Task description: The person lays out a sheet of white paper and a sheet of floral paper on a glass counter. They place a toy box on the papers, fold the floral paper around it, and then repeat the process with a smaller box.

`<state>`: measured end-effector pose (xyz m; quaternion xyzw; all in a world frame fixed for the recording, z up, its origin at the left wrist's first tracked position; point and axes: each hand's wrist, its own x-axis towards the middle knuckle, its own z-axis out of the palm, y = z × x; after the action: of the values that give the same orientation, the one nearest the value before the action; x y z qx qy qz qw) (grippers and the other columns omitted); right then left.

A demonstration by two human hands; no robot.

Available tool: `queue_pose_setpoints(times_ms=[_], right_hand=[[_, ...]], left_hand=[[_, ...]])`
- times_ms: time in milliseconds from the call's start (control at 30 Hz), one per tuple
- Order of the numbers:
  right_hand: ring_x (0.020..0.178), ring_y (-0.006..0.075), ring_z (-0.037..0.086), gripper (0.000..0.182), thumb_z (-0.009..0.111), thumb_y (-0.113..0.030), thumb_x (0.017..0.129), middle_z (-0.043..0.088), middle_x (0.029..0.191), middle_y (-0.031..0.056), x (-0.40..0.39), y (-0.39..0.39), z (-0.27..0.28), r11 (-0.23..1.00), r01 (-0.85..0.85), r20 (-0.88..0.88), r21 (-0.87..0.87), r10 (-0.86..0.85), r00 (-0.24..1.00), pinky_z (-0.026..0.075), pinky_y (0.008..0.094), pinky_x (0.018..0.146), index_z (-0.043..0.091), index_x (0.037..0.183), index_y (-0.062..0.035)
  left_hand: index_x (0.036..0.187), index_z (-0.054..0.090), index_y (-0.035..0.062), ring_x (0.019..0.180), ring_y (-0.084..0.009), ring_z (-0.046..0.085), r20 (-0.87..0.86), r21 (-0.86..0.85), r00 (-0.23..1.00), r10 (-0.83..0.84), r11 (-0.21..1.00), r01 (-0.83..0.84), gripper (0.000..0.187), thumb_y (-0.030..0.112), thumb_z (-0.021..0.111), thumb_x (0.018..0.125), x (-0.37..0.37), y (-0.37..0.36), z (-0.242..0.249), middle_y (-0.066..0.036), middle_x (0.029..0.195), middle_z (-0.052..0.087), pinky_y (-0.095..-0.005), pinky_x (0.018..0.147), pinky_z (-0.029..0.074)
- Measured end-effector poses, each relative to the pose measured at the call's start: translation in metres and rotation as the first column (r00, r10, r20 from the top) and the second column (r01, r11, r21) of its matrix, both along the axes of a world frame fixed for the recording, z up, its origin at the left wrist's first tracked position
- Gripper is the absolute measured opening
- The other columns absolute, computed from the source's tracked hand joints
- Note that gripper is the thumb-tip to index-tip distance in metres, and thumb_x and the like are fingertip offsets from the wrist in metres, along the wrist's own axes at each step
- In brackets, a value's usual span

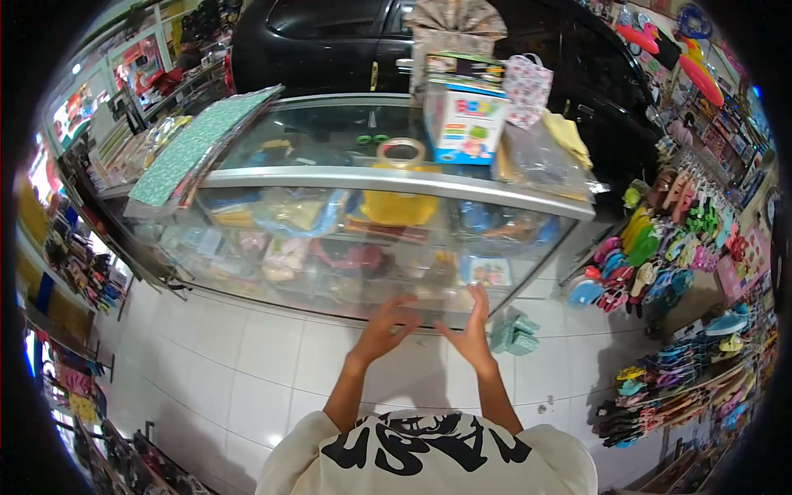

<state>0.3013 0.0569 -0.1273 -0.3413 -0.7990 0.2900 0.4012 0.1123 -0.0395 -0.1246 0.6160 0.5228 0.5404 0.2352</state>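
Note:
My left hand (pixel 386 328) and my right hand (pixel 470 330) are held in front of the glass display counter (pixel 396 179), fingers apart and nothing between them. On the counter top lie a roll of tape (pixel 402 152) and green-handled scissors (pixel 373 139). A colourful toy box (pixel 467 124) stands at the right, in front of a tall wrapped gift with a fan-folded top (pixel 455 23). Beside it is a small patterned bag (pixel 528 89). Sheets of green patterned wrapping paper (pixel 202 148) are stacked at the left end.
Clear plastic packaging (pixel 540 161) and a yellow cloth (pixel 567 137) lie on the counter's right end. Crumpled green paper (pixel 516 335) rests on the tiled floor. Behind the counter is a black car (pixel 322 54). Racks of sandals (pixel 660 239) stand to the right.

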Motion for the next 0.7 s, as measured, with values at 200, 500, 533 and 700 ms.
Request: queue_pose_setpoints(times_ms=[200,500,533,700], right_hand=[[0.129,0.0350,0.029,0.075,0.076,-0.012,0.071,0.023,0.142,0.0190,-0.120,-0.029,-0.001,0.978,0.133,-0.270,-0.159,-0.173,0.947,0.035,0.0447,0.098,0.033,0.132,-0.0076],[0.117,0.0297,0.046,0.061,0.072,-0.005,0.075,0.029,0.139,0.0139,-0.188,-0.084,-0.006,0.941,-0.042,-0.190,-0.335,-0.024,0.981,0.048,0.0385,0.085,0.040,0.125,-0.0119],[0.116,0.0293,0.046,0.060,0.072,-0.005,0.075,0.031,0.138,0.0134,-0.187,-0.081,-0.006,0.943,-0.051,-0.200,-0.328,-0.017,0.980,0.048,0.0380,0.085,0.040,0.125,-0.0120],[0.111,0.0247,0.049,0.051,0.069,-0.004,0.077,0.038,0.134,0.0105,-0.187,-0.074,0.012,0.938,-0.105,-0.179,-0.330,0.047,0.983,0.048,0.0347,0.084,0.045,0.121,-0.0123]], left_hand=[[0.107,0.061,0.0092,0.116,-0.0308,0.050,-0.545,0.375,0.629,0.554,0.832,-0.408,0.032,0.005,0.068,0.075,-0.248,-0.060,0.094,-0.013,0.119,0.057,-0.0411,0.099,0.037],[0.118,0.057,0.0081,0.119,-0.0295,0.049,-0.672,0.476,-0.031,0.740,0.400,-0.784,0.053,0.044,0.064,0.079,-0.471,-0.093,0.180,-0.012,0.128,0.054,-0.0612,0.106,0.016],[0.119,0.057,0.0100,0.118,-0.0283,0.050,-0.733,0.335,0.070,0.677,0.448,-0.829,0.054,0.045,0.065,0.078,-0.470,-0.098,0.178,-0.011,0.126,0.055,-0.0620,0.106,0.015],[0.115,0.061,0.0159,0.107,-0.0257,0.056,-0.765,0.387,0.204,0.611,0.690,-0.612,0.046,0.006,0.068,0.071,-0.436,-0.108,0.160,-0.008,0.115,0.061,-0.0546,0.105,0.027]])
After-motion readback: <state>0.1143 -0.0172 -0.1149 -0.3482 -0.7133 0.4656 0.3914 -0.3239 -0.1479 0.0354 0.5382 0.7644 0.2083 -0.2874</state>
